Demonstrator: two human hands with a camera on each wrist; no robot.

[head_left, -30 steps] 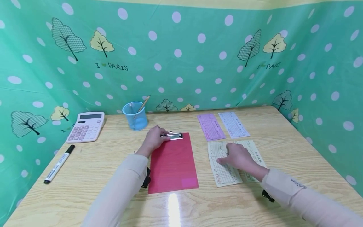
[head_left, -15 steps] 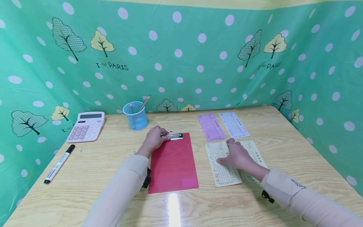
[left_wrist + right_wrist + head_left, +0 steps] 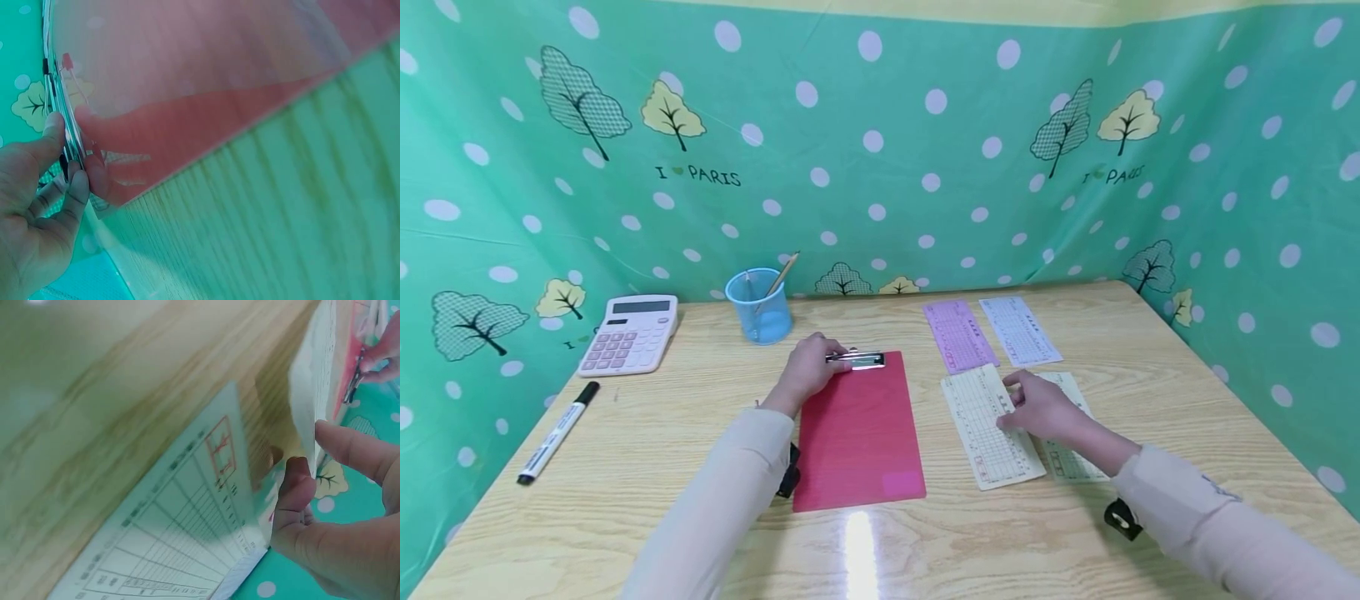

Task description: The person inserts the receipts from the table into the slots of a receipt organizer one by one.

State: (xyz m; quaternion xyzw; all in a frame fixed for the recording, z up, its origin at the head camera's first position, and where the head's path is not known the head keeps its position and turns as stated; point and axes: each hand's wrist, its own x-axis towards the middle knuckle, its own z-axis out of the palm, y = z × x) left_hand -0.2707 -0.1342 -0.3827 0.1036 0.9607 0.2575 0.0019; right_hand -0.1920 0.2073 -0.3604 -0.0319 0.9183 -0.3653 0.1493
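My left hand point(image 3: 807, 368) pinches the metal clip point(image 3: 868, 360) at the top of a red clipboard point(image 3: 859, 437). In the left wrist view, its thumb and fingers lie on either side of the clip point(image 3: 70, 125). My right hand point(image 3: 1043, 408) pinches the right edge of a cream printed form point(image 3: 988, 429), which is tilted, with that edge raised. The right wrist view shows this form point(image 3: 305, 387) edge-on between thumb and fingers. A pale green form point(image 3: 1075, 462) lies flat on the table, partly hidden under the right hand and wrist.
Behind the cream form lie a purple form point(image 3: 958, 337) and a pale blue form point(image 3: 1018, 331). A blue pencil cup point(image 3: 760, 310), a calculator point(image 3: 628, 335) and a black-capped marker point(image 3: 557, 433) stand or lie to the left. A green patterned curtain point(image 3: 880, 167) encloses the table point(image 3: 715, 342).
My right hand has shifted slightly right, from on top of the cream form to its right edge. The form has turned a little and its right side has risen. The left hand stays on the clip.
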